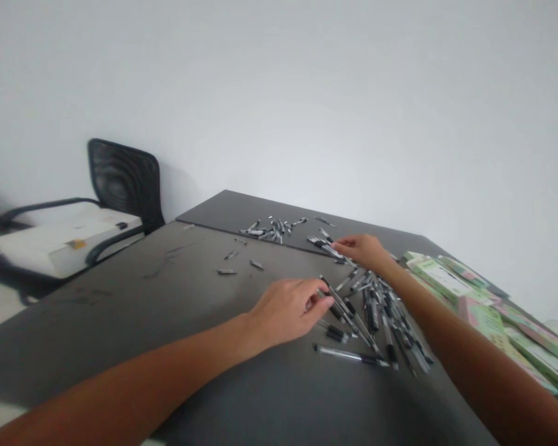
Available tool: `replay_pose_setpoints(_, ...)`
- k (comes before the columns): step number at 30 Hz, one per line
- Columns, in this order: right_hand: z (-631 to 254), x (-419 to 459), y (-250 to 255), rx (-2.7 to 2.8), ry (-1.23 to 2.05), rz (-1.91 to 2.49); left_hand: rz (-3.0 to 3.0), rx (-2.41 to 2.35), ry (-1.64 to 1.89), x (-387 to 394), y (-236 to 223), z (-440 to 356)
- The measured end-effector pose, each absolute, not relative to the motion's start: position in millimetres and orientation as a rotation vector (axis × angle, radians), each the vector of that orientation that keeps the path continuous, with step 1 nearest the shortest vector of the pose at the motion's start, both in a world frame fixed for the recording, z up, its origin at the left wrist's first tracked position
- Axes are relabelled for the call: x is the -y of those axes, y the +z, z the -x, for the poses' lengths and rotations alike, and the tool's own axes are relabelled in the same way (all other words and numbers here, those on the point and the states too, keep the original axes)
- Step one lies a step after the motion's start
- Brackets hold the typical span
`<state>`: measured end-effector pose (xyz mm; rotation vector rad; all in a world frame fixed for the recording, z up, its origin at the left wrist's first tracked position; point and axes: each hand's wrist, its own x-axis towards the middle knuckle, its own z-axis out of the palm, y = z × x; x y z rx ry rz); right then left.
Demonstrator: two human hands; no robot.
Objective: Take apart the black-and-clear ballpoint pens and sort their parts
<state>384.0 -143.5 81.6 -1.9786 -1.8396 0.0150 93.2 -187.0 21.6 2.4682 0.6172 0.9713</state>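
My left hand (291,310) is curled above the table, thumb and fingers pinched at the upper end of a clear pen (351,317) with black parts. This pen slants down over a loose pile of similar pens (385,310). Farther off, my right hand (361,249) reaches over the pile with its fingers closed at the end of a small cluster of pens (322,242). How many it grips I cannot tell. A single pen (348,355) lies in front of the pile, nearer to me.
Green and pink cardboard boxes (483,316) lie along the right side of the dark table (204,365). Small pen parts (256,264) are scattered left of the pile, and another heap of pieces (274,229) lies farther back. A black chair (125,179) holding a white box (65,238) stands left.
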Motion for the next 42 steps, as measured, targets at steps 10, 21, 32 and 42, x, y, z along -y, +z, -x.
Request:
replay_pose_setpoints(10,-372.3,62.3,52.4,2.083,-0.153,2.305,-2.733,-0.478,1.045,184.5,18.0,-95.7)
replay_pose_setpoints(21,-375.3,52.7,43.5,2.061,-0.208,2.381,-2.806,-0.429,0.996,185.8,19.7,-95.7)
replay_pose_setpoints(32,-371.1,64.4,46.2,2.048,-0.168,2.417,-2.793,-0.411,0.965,185.5,16.8,-95.3)
replay_pose_setpoints(42,-395.5,69.0,55.6,1.94,-0.45,2.128,-2.78,-0.392,1.023,185.8,17.4,-94.2)
